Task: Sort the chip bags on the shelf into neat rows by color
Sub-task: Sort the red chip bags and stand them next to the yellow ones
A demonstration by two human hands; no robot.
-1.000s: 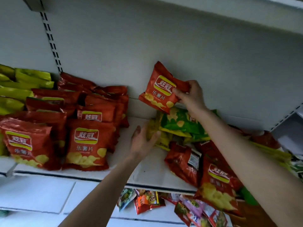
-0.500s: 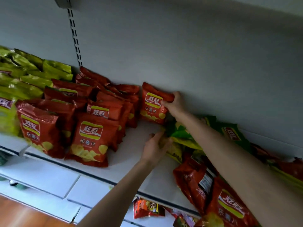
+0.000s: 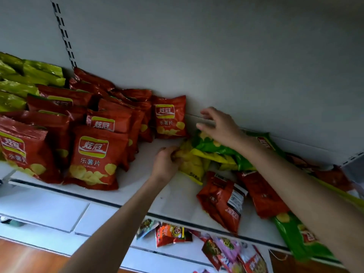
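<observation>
A red chip bag [image 3: 170, 117] stands upright against the back wall, at the right end of the rows of red bags [image 3: 94, 154]. My right hand [image 3: 220, 126] hovers just right of it with fingers spread, over a green bag [image 3: 212, 143], holding nothing. My left hand [image 3: 165, 163] grips the corner of a yellow bag [image 3: 192, 165] lying flat on the white shelf [image 3: 173, 196]. Yellow-green bags [image 3: 29, 79] are stacked at the far left.
A loose jumble of red bags [image 3: 226, 200] and green bags [image 3: 301, 237] lies on the shelf's right part under my right forearm. Small mixed snack packets [image 3: 171, 233] hang below the shelf's front edge. A slotted upright rail [image 3: 63, 32] runs up the back wall.
My right hand set the red bag upright beside the red rows, let go and drew back to the right. My left hand closed on the yellow bag.
</observation>
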